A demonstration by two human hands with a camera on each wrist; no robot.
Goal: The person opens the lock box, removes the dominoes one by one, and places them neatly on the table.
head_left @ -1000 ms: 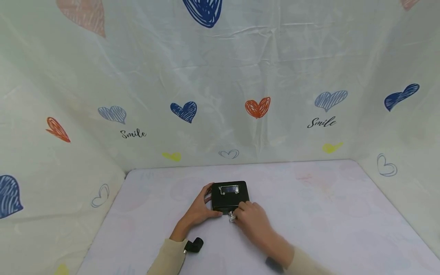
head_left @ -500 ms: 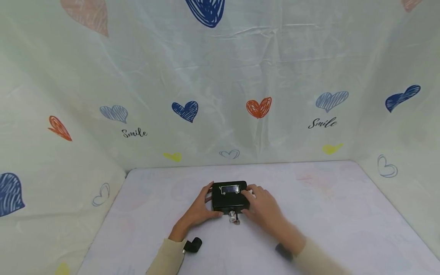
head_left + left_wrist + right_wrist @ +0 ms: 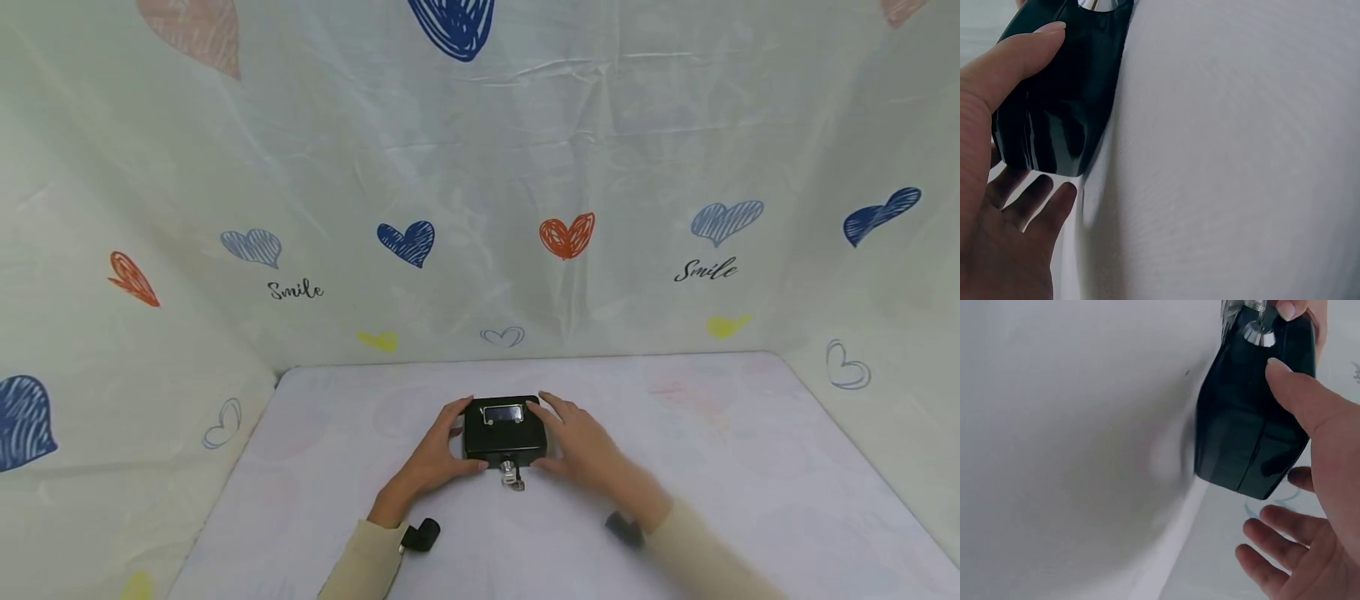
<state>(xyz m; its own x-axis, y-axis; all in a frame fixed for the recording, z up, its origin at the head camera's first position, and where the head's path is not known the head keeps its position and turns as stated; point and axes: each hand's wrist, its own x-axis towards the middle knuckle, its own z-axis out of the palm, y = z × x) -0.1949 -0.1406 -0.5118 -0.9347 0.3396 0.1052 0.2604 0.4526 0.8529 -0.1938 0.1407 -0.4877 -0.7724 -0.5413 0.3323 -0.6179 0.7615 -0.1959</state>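
Observation:
A small black cash box [image 3: 504, 442] with a silver handle [image 3: 503, 413] on its lid sits on the table. From the lock on its front hang silver keys [image 3: 512, 477]. My left hand [image 3: 435, 454] grips the box's left end, its thumb [image 3: 1029, 53] against the front and its index finger reaching the back corner. At the opposite end, my right hand [image 3: 585, 446] holds the box with thumb on the front and index finger near the lid's top; its other fingers [image 3: 1279, 540] spread beside the end wall. The lid looks closed.
The white table [image 3: 675, 500] extends to both sides of the box. Behind it hangs a pale curtain [image 3: 480, 167] printed with hearts and words, which also lines the left and right sides.
My right hand has let go of the keys at the lock and moved to the box's right end, where it now holds on. The left hand has stayed at the left end.

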